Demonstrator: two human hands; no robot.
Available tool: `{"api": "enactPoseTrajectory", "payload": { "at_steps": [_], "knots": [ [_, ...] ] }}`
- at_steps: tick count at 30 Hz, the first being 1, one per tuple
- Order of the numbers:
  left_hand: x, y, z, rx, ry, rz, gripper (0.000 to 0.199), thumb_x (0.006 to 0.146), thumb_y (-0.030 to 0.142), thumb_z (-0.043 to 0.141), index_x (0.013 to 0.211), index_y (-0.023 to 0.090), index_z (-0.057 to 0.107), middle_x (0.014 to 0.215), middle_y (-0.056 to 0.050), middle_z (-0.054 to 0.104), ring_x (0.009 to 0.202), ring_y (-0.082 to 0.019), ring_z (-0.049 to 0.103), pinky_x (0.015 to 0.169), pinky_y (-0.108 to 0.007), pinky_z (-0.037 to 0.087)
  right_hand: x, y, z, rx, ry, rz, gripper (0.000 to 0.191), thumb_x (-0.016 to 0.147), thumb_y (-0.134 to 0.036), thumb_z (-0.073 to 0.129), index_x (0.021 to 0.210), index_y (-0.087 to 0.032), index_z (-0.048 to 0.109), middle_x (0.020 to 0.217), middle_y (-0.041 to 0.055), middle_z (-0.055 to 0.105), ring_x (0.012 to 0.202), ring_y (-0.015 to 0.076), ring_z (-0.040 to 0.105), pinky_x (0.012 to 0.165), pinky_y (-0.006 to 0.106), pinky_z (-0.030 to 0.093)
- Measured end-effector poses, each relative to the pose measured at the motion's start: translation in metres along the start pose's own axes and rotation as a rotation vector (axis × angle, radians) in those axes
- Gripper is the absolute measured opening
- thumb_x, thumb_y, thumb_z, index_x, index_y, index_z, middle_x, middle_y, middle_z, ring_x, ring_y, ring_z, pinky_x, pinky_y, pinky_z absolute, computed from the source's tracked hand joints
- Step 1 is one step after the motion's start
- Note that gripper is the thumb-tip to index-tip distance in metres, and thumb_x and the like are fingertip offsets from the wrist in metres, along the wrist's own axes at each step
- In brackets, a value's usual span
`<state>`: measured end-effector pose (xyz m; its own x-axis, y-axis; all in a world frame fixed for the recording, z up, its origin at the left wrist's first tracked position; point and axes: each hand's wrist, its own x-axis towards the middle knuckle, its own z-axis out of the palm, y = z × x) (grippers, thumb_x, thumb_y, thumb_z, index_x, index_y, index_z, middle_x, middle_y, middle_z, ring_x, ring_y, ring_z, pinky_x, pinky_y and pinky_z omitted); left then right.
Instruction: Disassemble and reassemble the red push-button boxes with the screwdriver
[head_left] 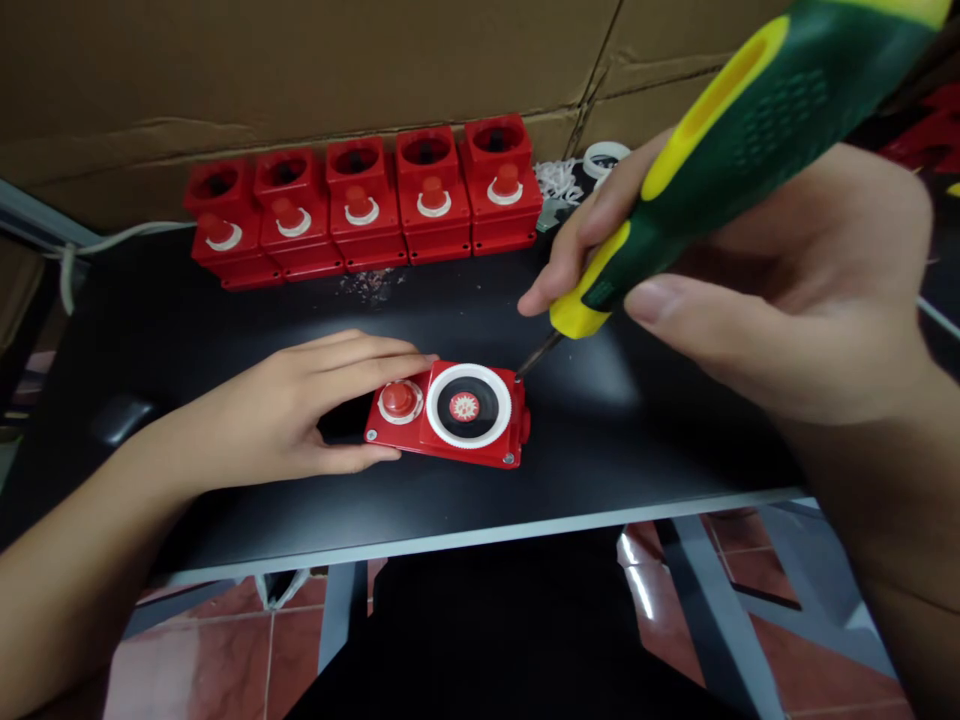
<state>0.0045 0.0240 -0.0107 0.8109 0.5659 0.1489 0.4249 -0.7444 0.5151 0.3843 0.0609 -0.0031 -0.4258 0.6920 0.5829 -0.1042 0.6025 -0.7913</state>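
Observation:
A red box lies on the black table, with a white ring around a black disc and a small red knob at its left end. My left hand grips the box's left end, thumb on the near side and fingers along the far side. In my right hand is a green and yellow screwdriver, held at a slant. Its tip meets the box's far right corner, at a screw. More screws show at other corners.
Behind, several similar red boxes stand in a row against a cardboard wall. White rings are piled to their right. Small debris lies before the row. The table's pale front edge runs near my lap.

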Motion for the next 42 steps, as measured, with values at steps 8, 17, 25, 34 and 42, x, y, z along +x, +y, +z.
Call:
{"api": "enactPoseTrajectory", "payload": {
  "at_steps": [8, 17, 25, 34, 42],
  "knots": [
    [0.002, 0.001, 0.001, 0.034, -0.011, 0.007, 0.066, 0.125, 0.053, 0.08, 0.186, 0.036, 0.061, 0.173, -0.014, 0.079, 0.152, -0.035, 0.083, 0.136, -0.046, 0.065, 0.008, -0.006, 0.01, -0.217, 0.061, -0.031, 0.032, 0.1, -0.06, 0.104, 0.09, -0.033, 0.09, 0.091, 0.001, 0.084, 0.083, 0.0237, 0.074, 0.081, 0.043, 0.067],
    [0.001, 0.004, -0.002, 0.044, -0.016, -0.002, 0.061, 0.127, 0.051, 0.078, 0.182, 0.03, 0.065, 0.171, -0.016, 0.08, 0.15, -0.033, 0.083, 0.135, -0.044, 0.065, 0.004, -0.009, 0.011, 0.03, 0.232, 0.092, 0.05, 0.067, -0.027, 0.128, 0.107, -0.029, 0.097, 0.107, -0.0014, 0.091, 0.094, 0.0235, 0.087, 0.089, 0.042, 0.079],
    [-0.002, 0.003, 0.001, 0.058, -0.004, -0.007, 0.064, 0.125, 0.053, 0.079, 0.184, 0.033, 0.063, 0.171, -0.015, 0.08, 0.147, -0.035, 0.085, 0.133, -0.046, 0.066, 0.011, -0.016, 0.011, 0.227, 0.04, 0.154, 0.044, 0.092, -0.001, 0.093, 0.129, -0.025, 0.09, 0.11, -0.0059, 0.097, 0.105, 0.0208, 0.097, 0.097, 0.037, 0.082],
    [-0.002, 0.002, 0.002, 0.076, 0.005, -0.006, 0.066, 0.125, 0.056, 0.079, 0.184, 0.031, 0.063, 0.172, -0.015, 0.079, 0.15, -0.036, 0.084, 0.136, -0.047, 0.065, 0.008, -0.021, 0.011, -0.021, 0.066, 0.171, 0.039, 0.1, -0.062, 0.102, 0.099, -0.029, 0.082, 0.096, -0.0033, 0.082, 0.085, 0.0205, 0.085, 0.079, 0.043, 0.078],
    [-0.002, 0.003, -0.001, 0.076, -0.012, -0.021, 0.066, 0.125, 0.056, 0.078, 0.184, 0.03, 0.064, 0.172, -0.016, 0.079, 0.15, -0.036, 0.084, 0.137, -0.047, 0.065, 0.008, -0.024, 0.013, -0.122, 0.17, 0.172, 0.046, 0.089, -0.069, 0.112, 0.092, -0.032, 0.085, 0.106, -0.006, 0.086, 0.098, 0.0173, 0.086, 0.093, 0.04, 0.081]
  ]
}}
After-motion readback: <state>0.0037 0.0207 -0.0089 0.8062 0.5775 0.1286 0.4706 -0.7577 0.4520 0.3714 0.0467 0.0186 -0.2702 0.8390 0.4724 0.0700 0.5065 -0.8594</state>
